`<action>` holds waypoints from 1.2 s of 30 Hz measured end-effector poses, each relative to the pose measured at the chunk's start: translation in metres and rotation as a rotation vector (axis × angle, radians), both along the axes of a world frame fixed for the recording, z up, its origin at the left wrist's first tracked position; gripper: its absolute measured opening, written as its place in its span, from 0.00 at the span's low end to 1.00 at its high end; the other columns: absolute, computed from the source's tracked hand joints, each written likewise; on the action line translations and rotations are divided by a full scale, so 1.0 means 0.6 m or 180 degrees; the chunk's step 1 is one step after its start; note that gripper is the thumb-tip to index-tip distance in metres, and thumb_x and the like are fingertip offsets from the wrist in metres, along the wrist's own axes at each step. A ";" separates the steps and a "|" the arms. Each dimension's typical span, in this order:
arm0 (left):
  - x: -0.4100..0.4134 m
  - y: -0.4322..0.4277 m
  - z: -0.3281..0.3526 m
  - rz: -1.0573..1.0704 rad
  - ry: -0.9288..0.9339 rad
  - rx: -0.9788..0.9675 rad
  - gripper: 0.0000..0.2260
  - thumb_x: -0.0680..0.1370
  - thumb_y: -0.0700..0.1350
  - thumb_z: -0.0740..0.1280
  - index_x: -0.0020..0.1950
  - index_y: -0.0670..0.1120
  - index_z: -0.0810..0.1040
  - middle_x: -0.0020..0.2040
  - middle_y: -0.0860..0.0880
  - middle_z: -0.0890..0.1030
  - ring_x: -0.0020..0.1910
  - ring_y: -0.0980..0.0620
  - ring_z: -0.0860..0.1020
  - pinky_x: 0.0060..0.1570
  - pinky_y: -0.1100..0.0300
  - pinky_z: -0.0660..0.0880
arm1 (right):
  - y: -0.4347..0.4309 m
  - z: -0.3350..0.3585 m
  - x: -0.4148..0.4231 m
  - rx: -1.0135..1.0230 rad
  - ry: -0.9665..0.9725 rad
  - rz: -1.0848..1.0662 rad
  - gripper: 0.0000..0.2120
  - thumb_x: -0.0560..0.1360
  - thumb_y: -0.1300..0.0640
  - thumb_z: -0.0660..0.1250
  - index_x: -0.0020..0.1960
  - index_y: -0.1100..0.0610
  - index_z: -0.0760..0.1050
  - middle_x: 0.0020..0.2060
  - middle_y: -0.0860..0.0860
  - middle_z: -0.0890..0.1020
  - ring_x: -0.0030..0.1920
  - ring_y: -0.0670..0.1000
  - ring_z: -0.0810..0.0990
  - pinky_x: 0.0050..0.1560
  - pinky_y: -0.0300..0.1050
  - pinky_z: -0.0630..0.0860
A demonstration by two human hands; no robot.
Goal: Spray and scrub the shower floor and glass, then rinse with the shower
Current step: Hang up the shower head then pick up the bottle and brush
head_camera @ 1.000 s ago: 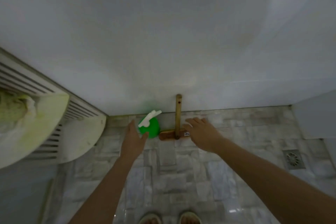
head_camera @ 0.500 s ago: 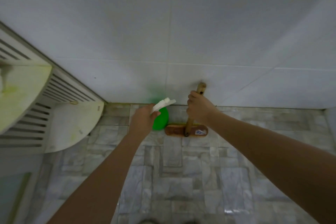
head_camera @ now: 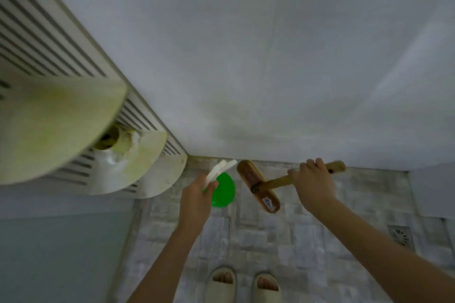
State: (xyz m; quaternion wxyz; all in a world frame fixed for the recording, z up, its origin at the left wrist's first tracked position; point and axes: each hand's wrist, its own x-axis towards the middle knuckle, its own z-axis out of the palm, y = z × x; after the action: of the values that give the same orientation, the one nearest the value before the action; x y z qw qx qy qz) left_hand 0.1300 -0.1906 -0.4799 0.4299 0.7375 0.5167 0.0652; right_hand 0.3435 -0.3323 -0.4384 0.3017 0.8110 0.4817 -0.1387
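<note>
Green spray bottle (head_camera: 222, 189) with white trigger head (head_camera: 219, 170) gripped in left hand (head_camera: 197, 194), fingers (head_camera: 212, 186) wrapped round the neck; contents not discernible through the coloured plastic. Held clear of the floor, just left of the brush. Wooden scrub brush (head_camera: 258, 186) held in right hand (head_camera: 314, 184), fingers curled tight about the handle near its far end; brush head tilted, hanging above the tiles close to the wall base.

Tiered corner shelves (head_camera: 56, 128) at left, cream-coloured and yellow-stained; middle tier carries something pale and lumpy, too blurred to identify. Slatted panel (head_camera: 37, 39) behind the shelves.

Floor (head_camera: 295, 241) of grey marbled tiles. Square drain grate (head_camera: 400, 237) at right. White tiled wall (head_camera: 246, 56) ahead. Frosted pale-blue pane (head_camera: 61, 253) at lower left. Two feet in cream slides (head_camera: 243, 286) at bottom edge.
</note>
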 end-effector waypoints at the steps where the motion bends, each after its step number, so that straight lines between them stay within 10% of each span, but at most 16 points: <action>1: -0.015 -0.002 0.047 0.0007 -0.0066 0.0012 0.12 0.80 0.44 0.68 0.62 0.41 0.79 0.44 0.44 0.83 0.42 0.49 0.79 0.38 0.58 0.71 | -0.002 0.043 -0.007 0.0138 0.0027 -0.0097 0.15 0.77 0.61 0.58 0.62 0.51 0.71 0.53 0.51 0.78 0.58 0.54 0.73 0.60 0.47 0.63; 18: -0.240 0.057 0.817 0.0329 -0.0714 0.1637 0.06 0.77 0.44 0.71 0.49 0.48 0.75 0.36 0.53 0.76 0.35 0.55 0.74 0.34 0.67 0.67 | 0.096 0.580 -0.165 0.1790 0.0559 0.0097 0.14 0.79 0.56 0.59 0.60 0.40 0.72 0.47 0.44 0.82 0.51 0.49 0.76 0.47 0.45 0.58; 36: -0.221 0.375 0.882 0.1231 -0.0874 0.2113 0.08 0.79 0.45 0.68 0.56 0.45 0.76 0.43 0.49 0.79 0.43 0.46 0.78 0.36 0.60 0.67 | 0.413 0.342 -0.262 0.1308 0.2733 -0.1007 0.07 0.72 0.48 0.68 0.48 0.39 0.76 0.56 0.46 0.81 0.56 0.51 0.79 0.64 0.54 0.68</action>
State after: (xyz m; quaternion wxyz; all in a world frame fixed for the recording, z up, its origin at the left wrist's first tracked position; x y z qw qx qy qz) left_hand -0.0023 0.0345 0.0495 0.2133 0.7099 0.5346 0.4059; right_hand 0.1861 -0.0843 -0.2333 -0.1144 0.7865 0.4509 -0.4062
